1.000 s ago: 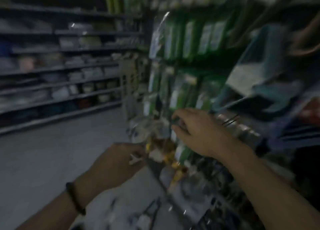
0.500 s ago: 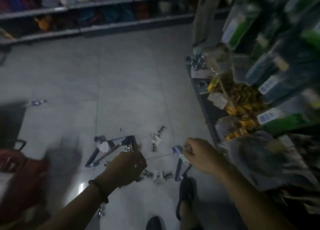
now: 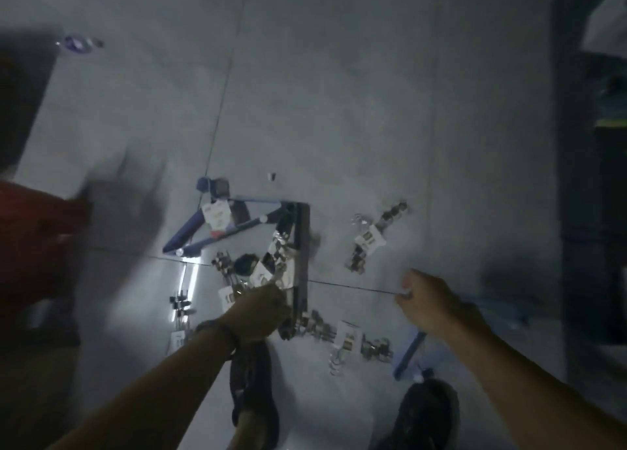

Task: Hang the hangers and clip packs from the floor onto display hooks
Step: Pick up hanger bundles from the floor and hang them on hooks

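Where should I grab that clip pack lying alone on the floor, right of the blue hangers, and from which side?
Probably pinch the clip pack at its white card in the middle, coming straight down from above. It lies flat on the floor as a thin slanted strip, apart from the hangers, so a middle pinch should lift it level. The right hand is nearest.

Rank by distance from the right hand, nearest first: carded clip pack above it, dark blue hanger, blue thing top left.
1. Carded clip pack: just up-left of the right hand.
2. Dark blue hanger: centre-left.
3. Blue thing: far top left.
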Demonstrator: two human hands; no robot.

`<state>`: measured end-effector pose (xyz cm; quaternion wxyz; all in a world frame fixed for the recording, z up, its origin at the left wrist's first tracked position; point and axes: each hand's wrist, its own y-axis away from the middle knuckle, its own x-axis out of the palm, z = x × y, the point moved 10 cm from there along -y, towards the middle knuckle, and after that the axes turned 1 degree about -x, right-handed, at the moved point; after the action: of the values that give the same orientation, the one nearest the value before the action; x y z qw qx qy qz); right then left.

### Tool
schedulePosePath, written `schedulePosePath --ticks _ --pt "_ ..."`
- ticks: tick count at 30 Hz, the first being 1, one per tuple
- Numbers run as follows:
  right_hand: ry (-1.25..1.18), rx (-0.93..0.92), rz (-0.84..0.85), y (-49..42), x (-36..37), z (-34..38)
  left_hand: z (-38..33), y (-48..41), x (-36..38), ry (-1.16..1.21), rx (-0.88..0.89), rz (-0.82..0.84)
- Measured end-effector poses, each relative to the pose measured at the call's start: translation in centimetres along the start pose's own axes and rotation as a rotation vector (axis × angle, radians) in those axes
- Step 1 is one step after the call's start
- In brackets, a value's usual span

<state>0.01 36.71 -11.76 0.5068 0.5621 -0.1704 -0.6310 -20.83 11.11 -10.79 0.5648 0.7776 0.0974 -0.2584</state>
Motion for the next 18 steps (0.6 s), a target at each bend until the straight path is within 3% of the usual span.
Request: schedulePosePath --ticks 3,4,10,15,18 --pt "0.042 0.014 0.030 -6.1 3.5 0.8 1.8 -5.7 -1.8 0.043 -0.064 -0.090" --pt "0.028 -0.017 0.032 -10.9 7.5 2.9 5.4 -10.3 -2.0 0.030 -0.082 -0.150" --pt "0.051 -0.105 -0.038 -24.2 14.2 10.4 14.0 -24.0 -6.3 -0.169 -0.090 -0.387" --pt "0.075 -0.250 -0.111 -28.0 17.8 14.3 14.7 -30.3 -6.6 -0.422 0.009 -0.435" --pt "-0.100 -0.223 0.036 -28.5 22.1 14.9 14.4 -32.0 -6.2 -0.538 0.006 -0.470"
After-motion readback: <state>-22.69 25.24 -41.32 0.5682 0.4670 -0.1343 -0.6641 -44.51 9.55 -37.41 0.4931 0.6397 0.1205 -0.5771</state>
